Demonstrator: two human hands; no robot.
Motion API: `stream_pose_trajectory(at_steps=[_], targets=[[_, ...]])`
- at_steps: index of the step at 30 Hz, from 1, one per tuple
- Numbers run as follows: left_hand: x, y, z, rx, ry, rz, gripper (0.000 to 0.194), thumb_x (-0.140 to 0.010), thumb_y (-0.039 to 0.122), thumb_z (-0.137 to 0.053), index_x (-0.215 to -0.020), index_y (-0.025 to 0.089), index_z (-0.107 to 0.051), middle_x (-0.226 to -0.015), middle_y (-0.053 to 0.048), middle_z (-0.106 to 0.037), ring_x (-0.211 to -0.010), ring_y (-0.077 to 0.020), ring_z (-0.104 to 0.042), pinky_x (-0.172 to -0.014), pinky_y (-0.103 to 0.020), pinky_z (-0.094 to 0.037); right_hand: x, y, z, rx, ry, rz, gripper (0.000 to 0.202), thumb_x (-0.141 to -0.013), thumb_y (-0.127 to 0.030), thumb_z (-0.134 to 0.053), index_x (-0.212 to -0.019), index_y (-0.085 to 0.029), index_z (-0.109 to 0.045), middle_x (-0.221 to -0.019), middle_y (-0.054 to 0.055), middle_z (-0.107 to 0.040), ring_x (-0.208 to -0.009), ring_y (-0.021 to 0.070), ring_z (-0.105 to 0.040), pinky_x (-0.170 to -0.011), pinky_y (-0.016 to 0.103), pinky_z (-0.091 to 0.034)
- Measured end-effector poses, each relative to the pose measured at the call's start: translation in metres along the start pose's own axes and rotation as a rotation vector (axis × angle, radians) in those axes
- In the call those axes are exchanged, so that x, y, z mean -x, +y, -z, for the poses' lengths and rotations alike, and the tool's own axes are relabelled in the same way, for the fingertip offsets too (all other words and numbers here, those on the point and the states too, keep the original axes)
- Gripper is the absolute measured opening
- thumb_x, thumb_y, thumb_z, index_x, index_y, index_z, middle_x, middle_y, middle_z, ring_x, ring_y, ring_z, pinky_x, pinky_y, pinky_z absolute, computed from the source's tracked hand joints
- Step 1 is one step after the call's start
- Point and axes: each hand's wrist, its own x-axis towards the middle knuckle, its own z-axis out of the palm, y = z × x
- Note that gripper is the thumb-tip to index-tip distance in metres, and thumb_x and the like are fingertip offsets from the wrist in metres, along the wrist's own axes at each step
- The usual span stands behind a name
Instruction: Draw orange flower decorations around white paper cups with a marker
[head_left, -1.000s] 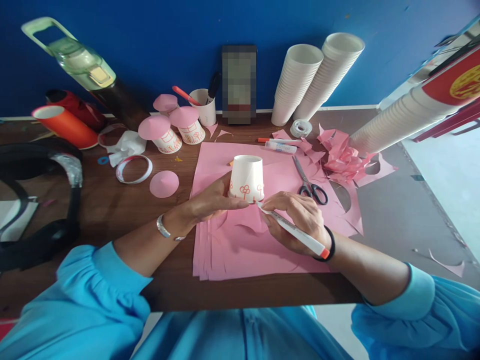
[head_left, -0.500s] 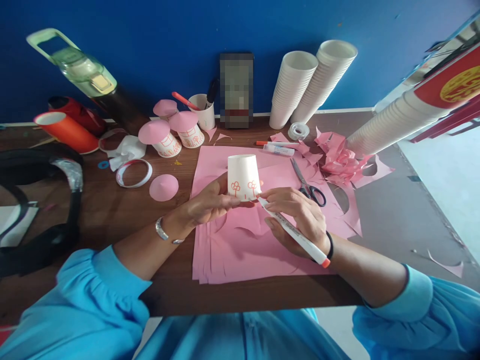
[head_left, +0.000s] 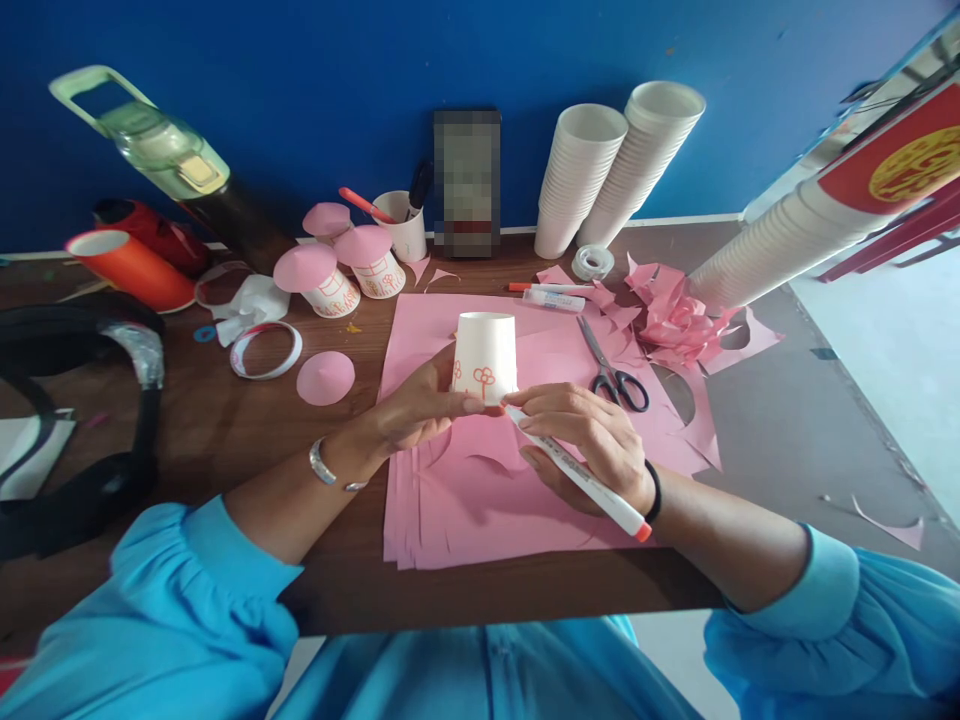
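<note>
An upside-down white paper cup (head_left: 486, 350) with orange flowers drawn near its rim is held over the pink paper sheets (head_left: 480, 500). My left hand (head_left: 420, 408) grips the cup at its left side and lower edge, its fingers partly hidden behind it. In my right hand (head_left: 589, 435) is a white marker (head_left: 592, 483) with an orange end cap, its tip at the cup's lower right edge. Scissors (head_left: 611, 370) with black handles lie open on the paper, just beyond my right hand.
Decorated cups with pink cone tops (head_left: 306, 267) stand at the back left, near a loose pink cone (head_left: 325, 378) and a paper ring (head_left: 266, 350). Tall cup stacks (head_left: 581, 180), tape (head_left: 592, 262) and crumpled pink scraps (head_left: 679, 315) are at the back right. Headphones (head_left: 142, 400) lie left.
The cup has turned, so one flower has shifted left and another now faces forward. The marker's tip and my right hand have moved slightly left. Both hands keep their hold.
</note>
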Motion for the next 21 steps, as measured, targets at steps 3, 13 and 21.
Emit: stream_pose_trajectory(at_steps=[3, 13, 21], targets=[[0.001, -0.0004, 0.0012, -0.004, -0.008, -0.008, 0.044, -0.084, 0.034, -0.09, -0.124, 0.024, -0.075, -0.12, -0.01, -0.081, -0.111, -0.0274, -0.077, -0.092, -0.039, -0.065, 0.0, 0.0009, 0.0007, 0.05, 0.02, -0.014, 0.025, -0.097, -0.013, -0.069, -0.12, -0.018, -0.062, -0.092, 0.01, -0.077, -0.091, 0.0254, -0.081, -0.077, 0.039, -0.07], [0.0015, 0.002, -0.0007, -0.053, -0.002, 0.044, 0.045, -0.084, 0.031, -0.089, -0.127, 0.021, -0.078, -0.13, -0.012, -0.079, -0.119, -0.0294, -0.076, -0.1, -0.039, -0.062, -0.0017, -0.0014, 0.001, 0.091, 0.002, -0.043, 0.013, -0.1, -0.015, -0.065, -0.112, -0.018, -0.06, -0.086, 0.009, -0.077, -0.075, 0.0199, -0.078, -0.065, 0.03, -0.065], [0.0011, 0.0026, -0.0025, -0.058, -0.023, 0.038, 0.045, -0.084, 0.028, -0.09, -0.127, 0.02, -0.078, -0.125, -0.011, -0.08, -0.114, -0.0263, -0.077, -0.097, -0.036, -0.062, -0.0037, -0.003, 0.002, 0.095, -0.018, -0.057, 0.018, -0.099, -0.014, -0.065, -0.115, -0.021, -0.06, -0.086, 0.008, -0.077, -0.074, 0.0212, -0.079, -0.064, 0.031, -0.065]])
